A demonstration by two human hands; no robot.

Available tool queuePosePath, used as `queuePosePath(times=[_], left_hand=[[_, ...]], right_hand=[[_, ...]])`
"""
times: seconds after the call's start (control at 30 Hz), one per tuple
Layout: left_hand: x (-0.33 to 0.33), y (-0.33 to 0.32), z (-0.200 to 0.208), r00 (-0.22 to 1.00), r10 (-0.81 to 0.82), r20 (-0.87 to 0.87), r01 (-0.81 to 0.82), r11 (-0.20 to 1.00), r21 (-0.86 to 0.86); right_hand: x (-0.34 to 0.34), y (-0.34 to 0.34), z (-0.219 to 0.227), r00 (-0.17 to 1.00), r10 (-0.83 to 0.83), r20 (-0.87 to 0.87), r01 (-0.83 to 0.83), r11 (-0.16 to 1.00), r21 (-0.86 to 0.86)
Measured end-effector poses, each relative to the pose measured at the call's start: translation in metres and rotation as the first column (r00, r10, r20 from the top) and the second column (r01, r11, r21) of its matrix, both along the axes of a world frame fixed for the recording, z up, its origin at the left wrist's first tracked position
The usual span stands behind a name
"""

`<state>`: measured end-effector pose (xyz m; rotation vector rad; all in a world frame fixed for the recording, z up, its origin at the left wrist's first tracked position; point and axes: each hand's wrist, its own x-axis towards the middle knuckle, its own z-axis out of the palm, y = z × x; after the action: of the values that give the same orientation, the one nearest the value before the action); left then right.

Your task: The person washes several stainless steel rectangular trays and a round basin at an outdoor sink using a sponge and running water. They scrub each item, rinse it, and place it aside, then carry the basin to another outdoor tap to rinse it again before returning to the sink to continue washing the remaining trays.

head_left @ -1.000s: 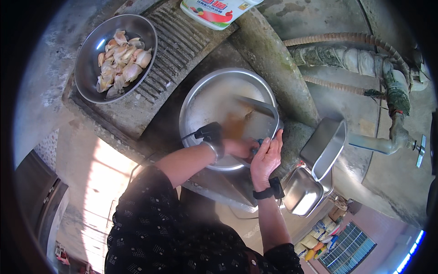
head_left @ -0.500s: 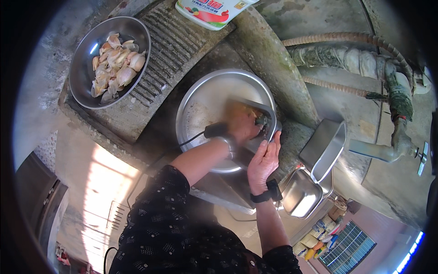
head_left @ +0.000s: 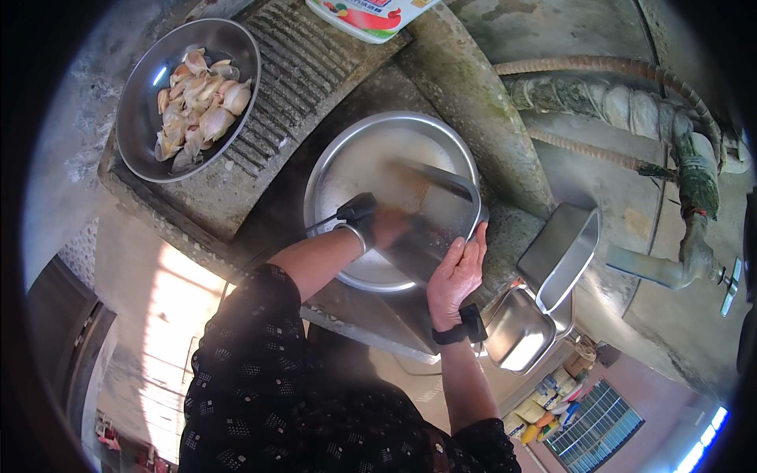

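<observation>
A person seen from above leans over a concrete sink [head_left: 268, 217], both bare forearms reaching in from below, out of black sleeves [head_left: 244, 370] with small pale patterns. In the sink sits a large round basin [head_left: 400, 119] of cloudy water [head_left: 355, 177]. The steel pan [head_left: 441, 236], rectangular and tilted, is over the right part of this basin, partly inside its rim.

The right hand [head_left: 457, 272] grips the pan's right edge, fingers close together, thumb slightly apart; a black band [head_left: 451, 335] circles that wrist. The left hand [head_left: 392, 227] is a blur at the pan's left side; I cannot tell how its fingers are set or whether they hold anything. A dark device [head_left: 357, 206] with a cable sits at its wrist.

At upper left, a metal bowl [head_left: 136, 150] of garlic [head_left: 197, 110] rests on a ribbed slab [head_left: 296, 63], near a white container [head_left: 374, 17]. To the right are other metal containers [head_left: 561, 248], then a tap [head_left: 682, 268].
</observation>
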<state>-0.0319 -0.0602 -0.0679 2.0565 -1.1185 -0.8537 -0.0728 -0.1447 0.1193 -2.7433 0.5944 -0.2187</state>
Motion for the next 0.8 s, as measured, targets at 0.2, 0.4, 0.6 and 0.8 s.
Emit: queuePosePath(times=[0.2, 0.4, 0.6, 0.8], left_hand=[[-0.014, -0.018, -0.018, 0.894, 0.358, -0.269, -0.381, 0.924, -0.037], [-0.025, -0.051, -0.001, 0.944, 0.154, -0.293, -0.207, 0.965, -0.159], [-0.023, -0.043, -0.014, 0.891, 0.443, 0.099, -0.447, 0.894, 0.029], [-0.020, -0.046, -0.004, 0.941, 0.251, -0.229, -0.256, 0.967, 0.005]], right_hand=[[0.002, 0.001, 0.004, 1.000, 0.018, 0.004, -0.018, 1.000, 0.013], [0.002, 0.003, 0.007, 0.999, 0.000, -0.047, 0.001, 0.999, 0.033], [0.002, 0.004, 0.007, 0.999, 0.023, -0.032, -0.022, 1.000, 0.015], [0.003, 0.004, 0.005, 1.000, 0.018, -0.009, -0.018, 1.000, 0.010]])
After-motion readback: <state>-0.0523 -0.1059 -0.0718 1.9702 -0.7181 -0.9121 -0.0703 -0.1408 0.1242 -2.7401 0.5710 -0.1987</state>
